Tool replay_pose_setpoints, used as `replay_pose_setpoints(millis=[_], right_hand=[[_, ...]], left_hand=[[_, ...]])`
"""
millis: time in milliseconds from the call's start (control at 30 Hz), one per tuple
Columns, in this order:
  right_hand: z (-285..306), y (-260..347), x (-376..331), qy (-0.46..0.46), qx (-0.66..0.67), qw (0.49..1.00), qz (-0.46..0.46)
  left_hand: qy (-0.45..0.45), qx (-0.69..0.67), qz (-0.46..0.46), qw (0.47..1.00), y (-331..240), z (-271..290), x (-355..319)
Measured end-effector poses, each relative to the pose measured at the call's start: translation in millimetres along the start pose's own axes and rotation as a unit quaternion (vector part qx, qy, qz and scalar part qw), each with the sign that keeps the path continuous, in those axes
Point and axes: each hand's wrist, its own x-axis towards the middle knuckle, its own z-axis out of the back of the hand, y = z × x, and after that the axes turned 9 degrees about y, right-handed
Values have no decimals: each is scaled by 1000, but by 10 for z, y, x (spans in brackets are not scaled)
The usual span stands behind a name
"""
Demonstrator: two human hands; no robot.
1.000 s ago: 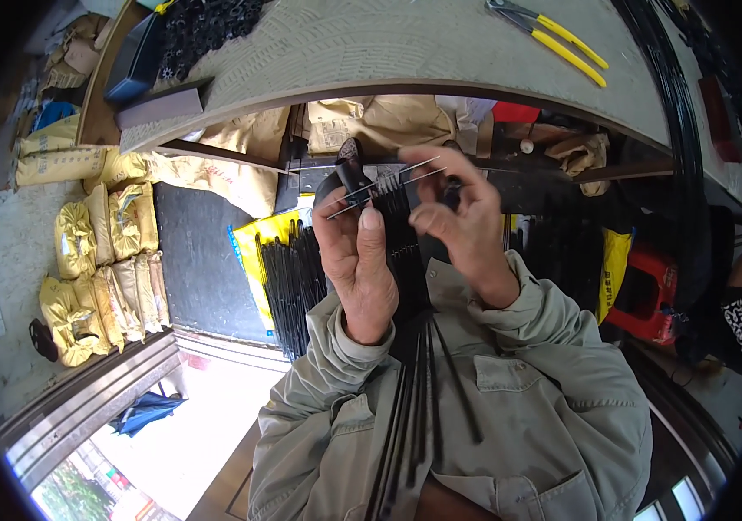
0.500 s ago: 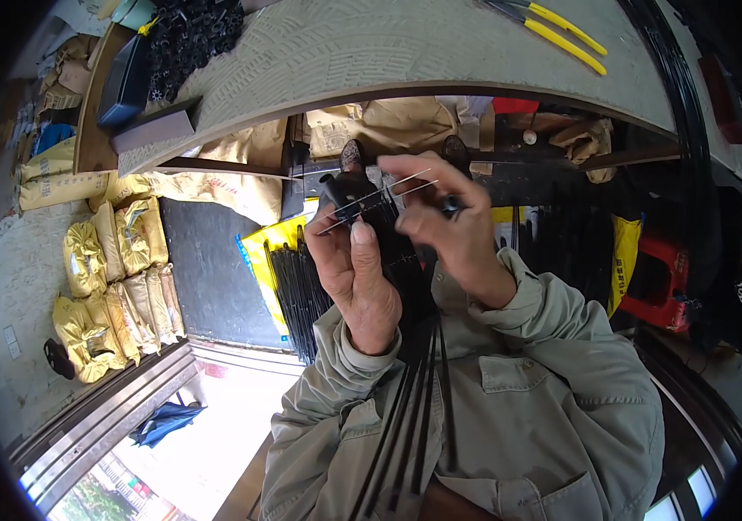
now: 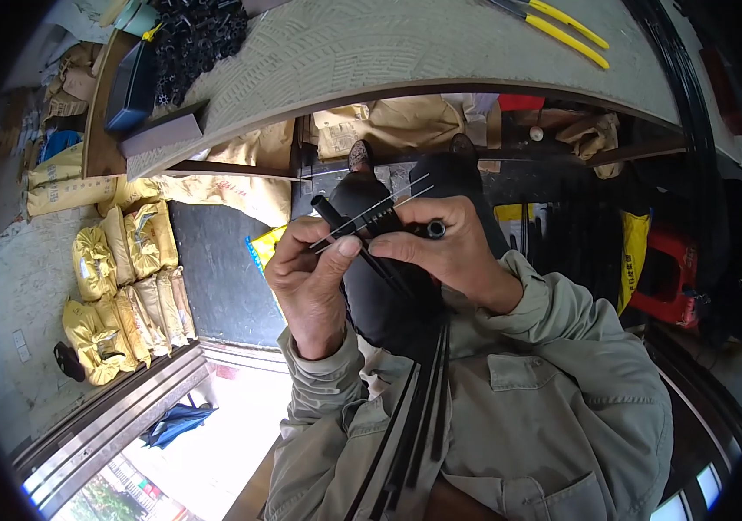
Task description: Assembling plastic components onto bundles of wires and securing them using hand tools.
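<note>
My left hand (image 3: 308, 282) is closed, thumb and fingers pinching a black tube (image 3: 329, 211) and thin metal wires (image 3: 416, 187) that cross it at an angle. A row of small black pieces (image 3: 379, 215) sits along the wires between my hands. My right hand (image 3: 458, 256) is closed too, its thumb and forefinger at the right side of these pieces. A short black tube (image 3: 436, 229) with a round open end is tucked in its fingers. Where the fingertips press, the grip is partly hidden. Several long black rods (image 3: 427, 399) lie against my jacket below.
Ahead is a worktable (image 3: 371, 52) bearing a heap of small black parts (image 3: 200, 48), yellow-handled pliers (image 3: 566, 35) and a dark blue box (image 3: 130, 91). Yellow and brown sacks (image 3: 132, 260) are stacked at the left. A red plastic stool (image 3: 670, 269) stands at the right.
My right hand, blurred and apart before, has come down to the small black pieces on the wires. My left hand has shifted slightly left and down, still pinching the tube and wires.
</note>
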Motion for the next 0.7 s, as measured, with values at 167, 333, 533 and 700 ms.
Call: replay_pose_setpoints(millis=[167,333,533,700], right_hand=[[-123,9,-8,-45,-41,998,22],[-137,-16,17,-72,31,996,46],[-5,-38,14,5,-27,999,22],[-66,-13,-23,-17,-118,991,52]], left_hand=[[-32,15,3,999,11,-90,-17],[-24,-36,1,999,112,-93,-39],[-31,-88,3,996,139,-89,-39],[-42,-78,-14,996,190,-115,-56]])
